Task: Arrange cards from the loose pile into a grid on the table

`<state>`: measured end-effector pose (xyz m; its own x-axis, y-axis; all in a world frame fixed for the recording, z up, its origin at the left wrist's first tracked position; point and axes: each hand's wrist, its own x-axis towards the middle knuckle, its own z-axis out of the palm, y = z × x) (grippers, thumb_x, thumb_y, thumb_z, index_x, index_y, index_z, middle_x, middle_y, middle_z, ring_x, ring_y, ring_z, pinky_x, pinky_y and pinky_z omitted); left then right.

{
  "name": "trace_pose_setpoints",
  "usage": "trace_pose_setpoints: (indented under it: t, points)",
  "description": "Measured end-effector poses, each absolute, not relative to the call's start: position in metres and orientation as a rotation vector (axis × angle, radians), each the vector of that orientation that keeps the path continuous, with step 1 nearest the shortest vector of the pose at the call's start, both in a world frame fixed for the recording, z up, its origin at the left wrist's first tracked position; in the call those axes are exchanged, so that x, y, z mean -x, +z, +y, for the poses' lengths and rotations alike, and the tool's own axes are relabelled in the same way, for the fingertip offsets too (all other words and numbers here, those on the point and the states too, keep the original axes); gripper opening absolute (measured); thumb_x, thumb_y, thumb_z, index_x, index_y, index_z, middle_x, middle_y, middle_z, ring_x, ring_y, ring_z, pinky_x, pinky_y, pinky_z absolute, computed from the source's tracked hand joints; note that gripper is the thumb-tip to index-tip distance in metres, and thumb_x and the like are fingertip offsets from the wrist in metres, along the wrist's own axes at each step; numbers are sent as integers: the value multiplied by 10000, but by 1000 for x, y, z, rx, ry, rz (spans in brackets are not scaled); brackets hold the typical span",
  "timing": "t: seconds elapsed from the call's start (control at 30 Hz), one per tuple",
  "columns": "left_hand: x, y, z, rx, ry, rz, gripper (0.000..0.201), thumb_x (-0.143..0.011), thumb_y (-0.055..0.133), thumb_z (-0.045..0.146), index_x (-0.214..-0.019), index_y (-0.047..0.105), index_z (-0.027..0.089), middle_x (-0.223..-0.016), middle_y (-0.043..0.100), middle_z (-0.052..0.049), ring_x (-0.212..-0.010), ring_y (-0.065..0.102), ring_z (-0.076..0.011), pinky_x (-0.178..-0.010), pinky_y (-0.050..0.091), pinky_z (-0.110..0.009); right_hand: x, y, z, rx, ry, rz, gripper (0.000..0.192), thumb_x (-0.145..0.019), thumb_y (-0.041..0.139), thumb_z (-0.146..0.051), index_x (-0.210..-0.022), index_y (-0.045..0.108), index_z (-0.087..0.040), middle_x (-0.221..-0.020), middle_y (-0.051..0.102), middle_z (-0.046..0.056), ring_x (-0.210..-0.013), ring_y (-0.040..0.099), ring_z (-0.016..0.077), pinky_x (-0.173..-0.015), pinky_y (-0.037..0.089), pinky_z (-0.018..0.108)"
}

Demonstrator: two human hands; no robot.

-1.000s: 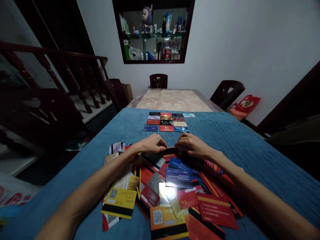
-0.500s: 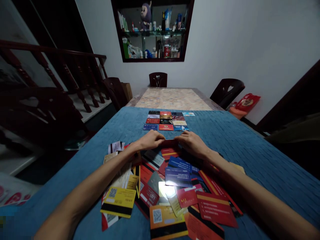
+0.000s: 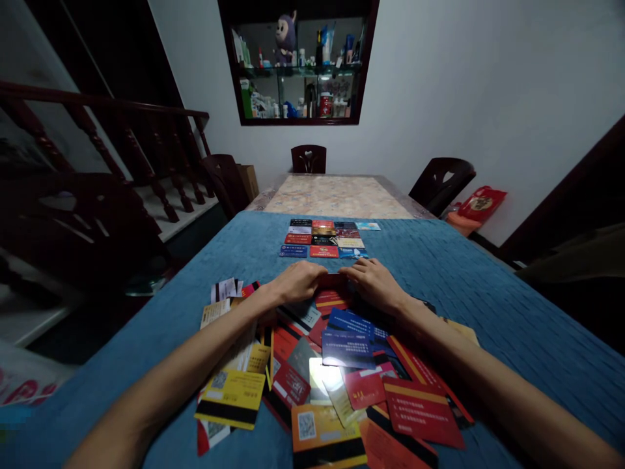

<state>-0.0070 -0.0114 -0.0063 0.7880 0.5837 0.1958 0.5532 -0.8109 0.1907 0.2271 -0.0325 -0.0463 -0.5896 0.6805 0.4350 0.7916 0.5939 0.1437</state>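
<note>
Between my two hands a dark red plastic card is held by its left and right ends, tilted so its top edge shows as a thin light line. My left hand pinches the left end, fingers closed. Gripping the right end, my right hand is closed too. Below them spreads a loose pile of cards, among them a blue card, a yellow card, an orange card and a red card. Just beyond my hands lie rows of cards, the nearest with a red card in its middle.
A blue cloth covers the near part of the table, with a patterned tabletop beyond. Dark wooden chairs stand around it. A red bag rests at the right, and a railing runs along the left.
My left hand has shifted slightly right along the card, its fingers more curled over the end. The right hand keeps its hold almost unmoved. The view has tipped up slightly.
</note>
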Motion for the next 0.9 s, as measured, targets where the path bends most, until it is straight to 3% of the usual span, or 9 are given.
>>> trace_pose_setpoints:
  t: [0.23, 0.57, 0.9]
  points:
    - [10, -10, -6, -2784, 511, 990, 305, -811, 489, 65, -1020, 695, 150, -952, 746, -78, -873, 687, -189, -773, 495, -245, -222, -41, -38, 1202, -624, -2442, 321, -922, 502, -151, -1211, 633, -196, -983, 736, 72, -919, 569, 224, -808, 329, 357]
    - [15, -2, -1, -2724, 691, 991, 367, -742, 482, 15, -993, 719, 140, -935, 752, -87, -845, 689, -193, -757, 499, -260, -217, -38, -43, 1199, -650, -2358, 388, -870, 580, -209, -1256, 567, -169, -1151, 674, 120, -1010, 547, 267, -865, 344, 391]
    - [14, -4, -2, -2678, 720, 971, 290, -760, 517, 31, -950, 715, 126, -837, 735, -62, -767, 668, -166, -702, 471, -233, -214, -40, -44, 1138, -720, -2312, 341, -860, 589, -204, -1197, 573, -152, -1118, 660, 126, -988, 523, 266, -842, 340, 380]
